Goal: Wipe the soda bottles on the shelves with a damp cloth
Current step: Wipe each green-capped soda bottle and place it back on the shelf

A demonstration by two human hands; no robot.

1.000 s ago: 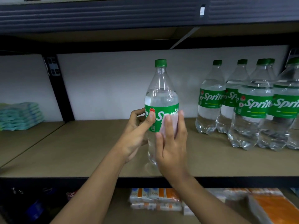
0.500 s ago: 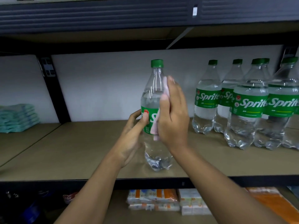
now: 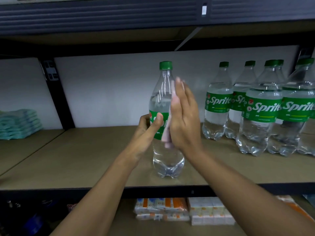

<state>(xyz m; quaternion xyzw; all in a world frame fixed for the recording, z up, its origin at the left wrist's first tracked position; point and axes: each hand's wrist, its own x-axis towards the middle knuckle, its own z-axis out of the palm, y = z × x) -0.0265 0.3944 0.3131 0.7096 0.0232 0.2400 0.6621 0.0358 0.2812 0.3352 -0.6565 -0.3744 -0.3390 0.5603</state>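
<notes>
Tan board shelf (image 3: pixel 76 159) spans the whole middle of the frame, with a dark metal beam (image 3: pixel 102 16) across the top and a white back panel (image 3: pixel 110 91) behind. Right side of the frame: a group of clear plastic Sprite bottles with green labels and green caps (image 3: pixel 263 113), standing upright and packed close together, some overlapping.

Centre of the frame: one clear plastic soda bottle with a green label (image 3: pixel 161 103), upright, base down on the board near the front edge, well apart from the group on the right. Green screw cap (image 3: pixel 165 65) on.

Left hand (image 3: pixel 144 133) comes in from the lower left and grips the bottle at label height, thumb across the front of the label, fingers curled round the far side. Right hand (image 3: pixel 184 120) comes in from the lower right, fingers straight and pressed together, pointing up, and presses a pale pink folded cloth (image 3: pixel 167 133) flat against the right side of the bottle. The cloth's lower edge sticks out under the palm.

Left edge of the frame: a stack of folded teal cloths (image 3: pixel 18 123) on the neighbouring shelf bay. Bottom centre, on the lower shelf: white and orange wrapped packs (image 3: pixel 162 208), print too blurred to read.
</notes>
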